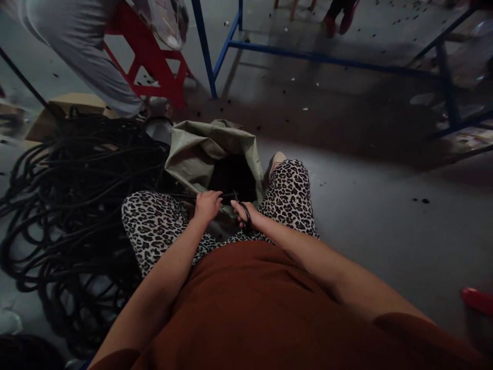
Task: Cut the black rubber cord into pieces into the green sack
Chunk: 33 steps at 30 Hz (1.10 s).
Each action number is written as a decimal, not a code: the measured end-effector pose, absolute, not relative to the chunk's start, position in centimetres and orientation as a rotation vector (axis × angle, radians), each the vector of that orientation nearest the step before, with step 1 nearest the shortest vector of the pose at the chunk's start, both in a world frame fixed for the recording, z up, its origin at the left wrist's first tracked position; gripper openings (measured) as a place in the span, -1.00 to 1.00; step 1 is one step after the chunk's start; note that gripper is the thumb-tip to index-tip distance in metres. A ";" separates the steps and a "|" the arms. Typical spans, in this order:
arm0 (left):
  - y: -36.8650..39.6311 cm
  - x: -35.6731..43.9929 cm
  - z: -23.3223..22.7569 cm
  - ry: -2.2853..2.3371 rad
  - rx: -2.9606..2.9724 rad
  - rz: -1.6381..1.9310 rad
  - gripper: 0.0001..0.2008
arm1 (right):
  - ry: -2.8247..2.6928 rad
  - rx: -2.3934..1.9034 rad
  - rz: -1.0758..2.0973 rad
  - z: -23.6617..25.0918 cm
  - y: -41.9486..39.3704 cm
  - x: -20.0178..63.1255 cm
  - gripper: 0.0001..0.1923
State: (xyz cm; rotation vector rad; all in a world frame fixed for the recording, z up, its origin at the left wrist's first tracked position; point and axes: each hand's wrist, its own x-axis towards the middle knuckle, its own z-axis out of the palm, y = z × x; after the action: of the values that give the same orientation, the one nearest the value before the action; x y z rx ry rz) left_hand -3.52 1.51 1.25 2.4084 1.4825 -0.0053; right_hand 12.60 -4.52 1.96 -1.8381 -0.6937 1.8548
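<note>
My left hand [207, 206] is closed around a length of black rubber tubing [227, 195], whose end sticks out past my fingertips. Scissors with black handles [247, 218] are in my right hand [242, 209], their blades pointing up beside the tubing end. Whether the blades touch the tubing I cannot tell. Both hands are over the near rim of an open greenish woven sack [252, 149] standing between my knees. Dark contents fill its shadowed inside, too dim to make out.
A large tangled heap of black tubing [77, 180] spreads over the floor at my left, with a cardboard box [73, 103] behind it. Beyond the sack are a person's grey-trousered leg [84, 56], a red stool [154, 67] and a blue metal frame [308, 55]. Small black bits litter the floor.
</note>
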 end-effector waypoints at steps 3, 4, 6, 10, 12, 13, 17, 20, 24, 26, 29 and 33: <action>1.7 -3.9 1.3 1.481 2.433 -0.038 -0.67 | -0.769 -1.888 1.812 1.6 -4.4 12.8 -0.58; 1.8 -4.0 1.3 1.482 2.435 -0.047 -0.68 | -0.799 -1.902 1.802 1.4 -4.4 12.8 -0.59; 1.9 -4.1 1.2 1.483 2.442 -0.059 -0.68 | -0.851 -1.928 1.791 1.1 -4.4 12.9 -0.59; 1.9 -4.2 1.2 1.476 2.470 -0.091 -0.69 | -0.935 -1.966 1.801 0.5 -4.6 13.0 -0.57; 1.9 -4.3 1.1 1.471 2.475 -0.104 -0.69 | -0.977 -1.971 1.806 0.3 -4.7 13.0 -0.57; 1.9 -4.3 1.1 1.468 2.475 -0.110 -0.69 | -0.985 -1.976 1.811 0.3 -4.7 13.0 -0.57; 1.9 -4.4 1.1 1.471 2.480 -0.142 -0.70 | -0.925 -1.985 1.832 0.3 -4.8 12.9 -0.59; 1.9 -4.5 1.1 1.484 2.492 -0.126 -0.70 | -0.857 -1.981 1.830 0.8 -4.9 13.0 -0.59; 2.1 -4.6 1.1 1.525 2.474 -0.049 -0.70 | -0.782 -1.946 1.806 1.2 -4.9 13.2 -0.60; 2.2 -4.6 1.1 1.544 2.443 -0.016 -0.70 | -0.747 -1.941 1.835 1.2 -4.9 13.1 -0.59; 2.3 -4.6 1.2 1.565 2.405 0.028 -0.70 | -0.729 -1.892 1.924 0.9 -5.0 13.0 -0.54; 2.2 -4.4 1.3 1.584 2.379 0.029 -0.69 | -0.763 -1.780 1.991 1.0 -5.1 12.7 -0.49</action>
State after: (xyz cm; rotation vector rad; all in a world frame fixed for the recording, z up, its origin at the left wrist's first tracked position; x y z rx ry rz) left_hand -4.38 2.25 1.32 2.3794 1.5845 0.0293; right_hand 12.72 -5.09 1.01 -1.7802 -0.7631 1.9912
